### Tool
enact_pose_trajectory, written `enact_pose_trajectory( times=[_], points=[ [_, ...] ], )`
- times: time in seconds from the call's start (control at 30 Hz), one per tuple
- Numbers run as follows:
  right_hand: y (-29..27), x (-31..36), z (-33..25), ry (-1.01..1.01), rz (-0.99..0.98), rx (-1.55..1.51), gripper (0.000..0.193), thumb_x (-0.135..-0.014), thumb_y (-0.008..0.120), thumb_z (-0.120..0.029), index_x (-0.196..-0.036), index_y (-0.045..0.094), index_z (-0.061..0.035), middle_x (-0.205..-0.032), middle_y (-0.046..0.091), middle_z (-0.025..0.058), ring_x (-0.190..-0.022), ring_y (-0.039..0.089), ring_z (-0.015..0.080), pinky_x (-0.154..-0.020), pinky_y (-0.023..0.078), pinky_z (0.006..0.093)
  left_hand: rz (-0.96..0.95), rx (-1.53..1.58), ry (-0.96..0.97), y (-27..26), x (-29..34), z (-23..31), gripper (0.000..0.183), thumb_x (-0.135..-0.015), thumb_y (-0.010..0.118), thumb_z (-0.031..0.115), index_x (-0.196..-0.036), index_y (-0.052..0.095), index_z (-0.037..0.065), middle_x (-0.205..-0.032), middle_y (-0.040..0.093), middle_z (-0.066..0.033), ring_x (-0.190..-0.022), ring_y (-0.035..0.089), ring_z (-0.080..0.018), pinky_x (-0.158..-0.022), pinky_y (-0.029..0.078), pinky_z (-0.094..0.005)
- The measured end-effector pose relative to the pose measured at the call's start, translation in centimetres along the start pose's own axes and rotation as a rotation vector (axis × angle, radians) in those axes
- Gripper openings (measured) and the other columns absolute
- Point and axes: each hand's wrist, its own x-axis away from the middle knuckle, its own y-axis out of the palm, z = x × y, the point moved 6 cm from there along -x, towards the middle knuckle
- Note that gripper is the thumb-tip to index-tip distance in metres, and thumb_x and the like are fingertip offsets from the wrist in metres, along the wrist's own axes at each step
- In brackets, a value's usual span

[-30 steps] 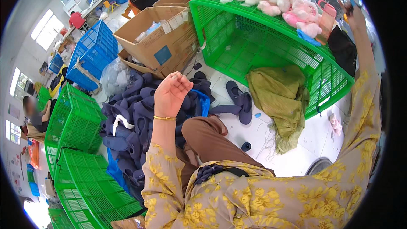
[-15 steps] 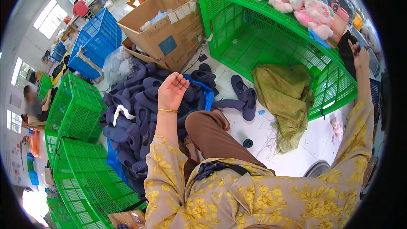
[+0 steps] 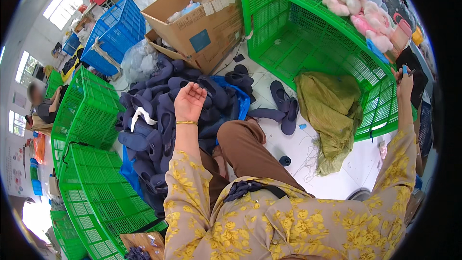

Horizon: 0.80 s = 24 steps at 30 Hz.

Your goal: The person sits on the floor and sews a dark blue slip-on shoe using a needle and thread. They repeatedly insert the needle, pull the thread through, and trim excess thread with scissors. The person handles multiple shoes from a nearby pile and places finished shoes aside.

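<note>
My left hand [image 3: 189, 105] is raised over a heap of dark navy slip-on shoes [image 3: 159, 127], palm up. Its fingers curl loosely, and nothing shows in them. Far out to the right, my right hand [image 3: 405, 86] is closed on a small dark tool [image 3: 410, 72]; a bit of blue shows at the fingertips. The tool is too small to name. Behind that hand is a black cloth or bag [image 3: 414, 70]. A white strip [image 3: 143, 117] lies on the shoe heap, which rests partly on a blue sheet [image 3: 244, 102].
Green crates stand at the left [image 3: 103, 178] and right [image 3: 274, 33]; the right one lies on its side, plush pieces [image 3: 370, 17] on top. An olive sack [image 3: 332, 115] spills out of it. Loose shoes [image 3: 288, 115] and a dark spool [image 3: 285, 161] lie between. A cardboard box [image 3: 202, 24] stands behind.
My right arm has come down and inward, its hand lower in view with the small tool still held. My left hand has shifted slightly left relative to the heap. The whole view has turned a little.
</note>
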Motion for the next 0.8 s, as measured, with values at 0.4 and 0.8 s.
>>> enact_pose_trajectory(
  times=[0.4, 0.8],
  points=[
    [2.8, 1.5, 4.9, -0.157, -0.037, 0.352, 0.018, -0.098, 0.052, -0.013, -0.111, 0.052, -0.0001, -0.080, 0.049, 0.0021, -0.067, 0.050, 0.0078, -0.068, 0.057, 0.0291, 0.057, 0.068, 0.051, -2.3, 1.1, 1.5, 0.010, -0.091, 0.057, 0.012, -0.092, 0.062, 0.004, -0.084, 0.063, -0.0045, -0.075, 0.056, -0.0174, -0.082, 0.049, -0.0358],
    [27.6, 27.9, 5.9, -0.264, -1.002, 0.879, 0.035, -0.099, 0.046, -0.032, -0.120, 0.053, -0.0053, -0.114, 0.061, 0.0269, -0.104, 0.061, 0.0402, -0.087, 0.048, 0.0480, -0.089, 0.059, 0.043, -0.5, 2.0, 2.8, 0.009, -0.092, 0.056, 0.010, -0.097, 0.059, 0.003, -0.080, 0.054, -0.0022, -0.064, 0.044, -0.0108, -0.067, 0.037, -0.0269]
  ],
)
